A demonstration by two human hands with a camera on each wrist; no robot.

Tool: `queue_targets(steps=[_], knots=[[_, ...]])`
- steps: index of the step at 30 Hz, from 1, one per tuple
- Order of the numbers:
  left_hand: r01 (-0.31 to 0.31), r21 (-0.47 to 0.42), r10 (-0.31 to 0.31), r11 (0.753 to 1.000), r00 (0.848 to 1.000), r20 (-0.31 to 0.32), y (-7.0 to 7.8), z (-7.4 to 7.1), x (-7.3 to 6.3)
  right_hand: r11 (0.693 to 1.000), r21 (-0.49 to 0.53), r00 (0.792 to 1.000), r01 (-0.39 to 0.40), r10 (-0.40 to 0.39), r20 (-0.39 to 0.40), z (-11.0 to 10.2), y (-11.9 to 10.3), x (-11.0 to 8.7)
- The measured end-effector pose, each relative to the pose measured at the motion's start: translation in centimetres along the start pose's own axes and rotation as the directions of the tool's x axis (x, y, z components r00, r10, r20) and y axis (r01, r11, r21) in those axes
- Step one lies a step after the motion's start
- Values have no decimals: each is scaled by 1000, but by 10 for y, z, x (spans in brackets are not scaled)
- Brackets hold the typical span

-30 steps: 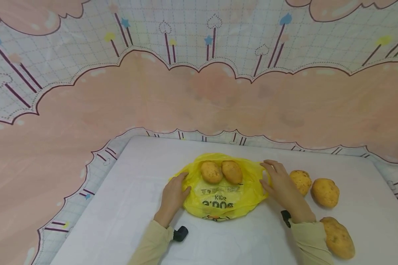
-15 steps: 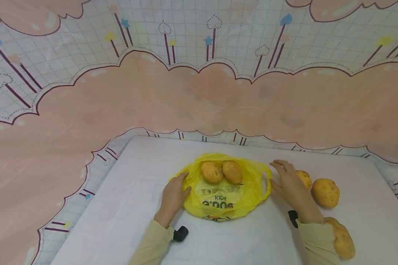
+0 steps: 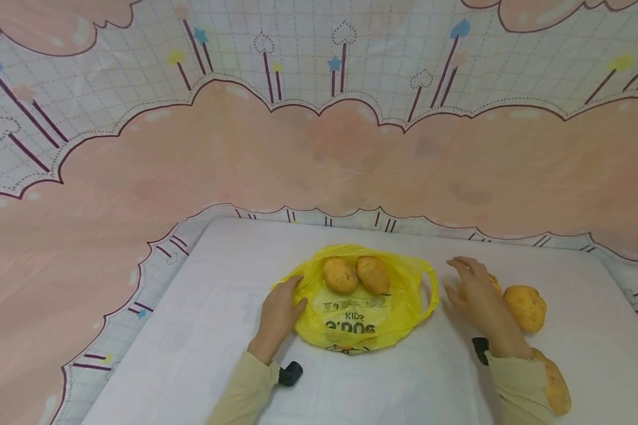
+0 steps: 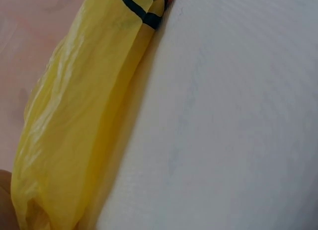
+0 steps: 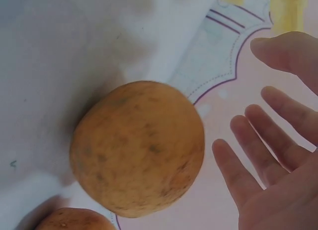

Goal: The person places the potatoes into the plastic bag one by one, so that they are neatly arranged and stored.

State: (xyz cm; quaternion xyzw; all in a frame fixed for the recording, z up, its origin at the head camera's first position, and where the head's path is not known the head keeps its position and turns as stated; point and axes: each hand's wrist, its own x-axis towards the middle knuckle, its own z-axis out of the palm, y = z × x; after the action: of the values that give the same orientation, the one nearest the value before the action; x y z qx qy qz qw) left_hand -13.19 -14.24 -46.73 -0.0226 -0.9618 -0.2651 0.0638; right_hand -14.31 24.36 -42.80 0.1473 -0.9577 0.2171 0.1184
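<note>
A yellow plastic bag lies with its mouth spread, and inside it two potatoes sit side by side at the far end. My left hand grips the bag's left edge between thumb and fingers; in the left wrist view the yellow plastic bunches near a fingertip. To the right of the bag's handle loop, my right hand holds nothing, fingers parted. Close beside it, a potato shows large in the right wrist view. From the head, that hand partly covers one potato.
Another potato lies right of my right hand. A larger potato is partly hidden by the right sleeve. The white tabletop meets a printed cloth backdrop at its far edge.
My right hand has left the bag's right handle and moved right, over toward the loose potatoes. The handle loop now stands free. My left hand keeps its place on the bag.
</note>
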Motion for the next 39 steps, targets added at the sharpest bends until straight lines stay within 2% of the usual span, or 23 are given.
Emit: queue_targets(steps=[4,12,19,24,31,39], knots=[[-5,7,5,1000,1000,-3,0,0,0,999,2,999,-32,32,5,-1,3,-2],[-15,20,15,1000,1000,-14,0,0,0,1000,17,999,-26,26,-26,0,9,-4],[-11,16,11,1000,1000,-9,0,0,0,991,21,992,-130,129,12,1,14,-6],[-11,6,11,1000,1000,-8,1,-1,-1,991,-9,991,-130,130,-10,3,19,-9],[-13,1,13,1000,1000,-8,0,-1,-1,982,-23,982,-186,186,29,6,23,-13],[-24,-1,24,1000,1000,-12,-2,0,0,978,-48,978,-205,207,41,8,26,-13]])
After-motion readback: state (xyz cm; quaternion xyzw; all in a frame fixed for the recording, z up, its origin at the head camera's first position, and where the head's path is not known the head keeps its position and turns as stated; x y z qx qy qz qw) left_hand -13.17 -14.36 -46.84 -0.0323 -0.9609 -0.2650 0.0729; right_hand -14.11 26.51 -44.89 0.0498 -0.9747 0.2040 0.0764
